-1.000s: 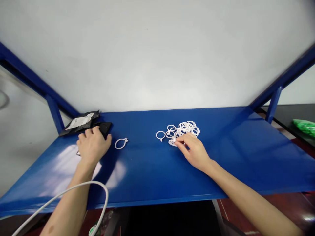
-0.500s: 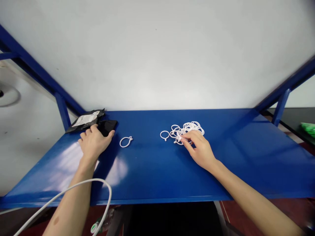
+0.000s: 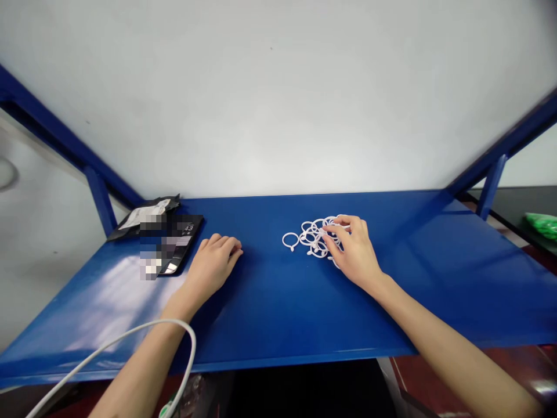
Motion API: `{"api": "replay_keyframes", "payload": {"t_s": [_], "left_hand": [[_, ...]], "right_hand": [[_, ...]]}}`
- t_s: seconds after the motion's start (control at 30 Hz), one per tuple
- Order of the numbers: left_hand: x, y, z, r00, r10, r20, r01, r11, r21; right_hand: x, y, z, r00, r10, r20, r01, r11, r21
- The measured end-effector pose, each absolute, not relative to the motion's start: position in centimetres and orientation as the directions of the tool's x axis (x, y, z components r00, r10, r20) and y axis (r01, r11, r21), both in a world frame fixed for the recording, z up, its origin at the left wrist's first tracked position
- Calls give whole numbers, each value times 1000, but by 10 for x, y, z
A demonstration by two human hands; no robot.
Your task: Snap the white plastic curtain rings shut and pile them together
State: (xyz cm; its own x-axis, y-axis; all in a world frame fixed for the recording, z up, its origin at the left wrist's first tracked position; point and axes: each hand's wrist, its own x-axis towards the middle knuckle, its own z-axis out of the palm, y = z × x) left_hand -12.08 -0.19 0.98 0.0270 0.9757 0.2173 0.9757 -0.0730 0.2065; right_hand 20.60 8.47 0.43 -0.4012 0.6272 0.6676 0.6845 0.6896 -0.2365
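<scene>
Several thin white plastic rings with small tabs lie in a loose, overlapping pile (image 3: 318, 251) right of the table's middle. My right hand (image 3: 354, 249) is over the pile, with thumb and forefinger tips closed about one ring's tab. The hand hides the pile's right side. Just left of the heap, a single white ring (image 3: 290, 240) lies flat. My left hand (image 3: 213, 264) rests palm down on the table with its fingers curled. It covers the spot where another ring lay, so whatever is under its fingers is hidden.
A black phone (image 3: 183, 241) with a lit screen lies left of my left hand. Behind it sits a black plastic package (image 3: 145, 215) with a white label. A white cable (image 3: 126, 334) loops over my left forearm. Blue frame bars flank the blue table (image 3: 261, 313).
My left hand has moved right, off the phone and over the separate ring, which no longer shows. The phone screen is now lit. My right hand has shifted slightly up within the pile.
</scene>
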Motion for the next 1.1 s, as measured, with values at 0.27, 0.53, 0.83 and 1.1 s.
{"api": "replay_keyframes", "payload": {"t_s": [0.27,0.53,0.83,1.1], "left_hand": [[-60,-7,35,246,956,158,619,-281,734],[-16,6,30,385,918,100,93,-146,985],[-8,0,18,231,969,89,-101,-67,993],[-3,1,14,172,981,92,-71,-81,994]], "right_hand": [[189,44,9,-621,525,581,412,850,-328],[198,49,10,-538,688,487,295,695,-655],[195,42,20,-599,690,407,270,652,-709],[195,44,12,-612,667,424,252,673,-695]]}}
